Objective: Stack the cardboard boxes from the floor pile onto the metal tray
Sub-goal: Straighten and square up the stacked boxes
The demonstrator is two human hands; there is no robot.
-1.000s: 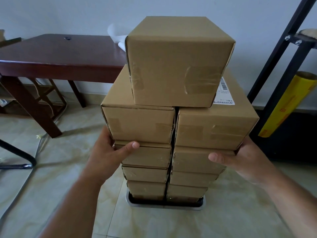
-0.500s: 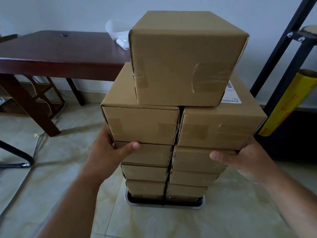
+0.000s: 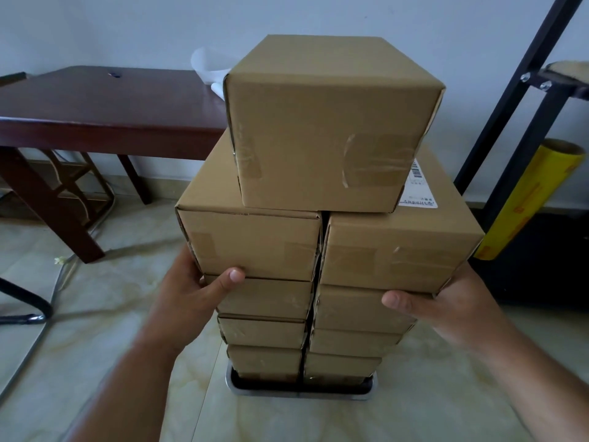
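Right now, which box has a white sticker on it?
The top box of the right column: a white barcode label shows on its top, beside the single box crowning the stack. The others look plain.

Matt taped cardboard boxes [image 3: 318, 148], shiny metal tray [image 3: 299, 393], glossy dark wood table [image 3: 95, 113], polished tile floor [image 3: 105, 291].

Plain tan-brown cardboard boxes [image 3: 322, 218] carry slightly glossy patches of brown tape. At two o'clock, one box top shows a white label [image 3: 418, 189] with a black barcode. The metal tray [image 3: 299, 393] at six o'clock is silver-grey. The floor [image 3: 95, 314] is cream tile with pale yellow marbling. The desk [image 3: 105, 106] at ten o'clock is dark reddish-brown. At three o'clock, a yellow roll [image 3: 526, 199] leans on a black frame [image 3: 510, 100].
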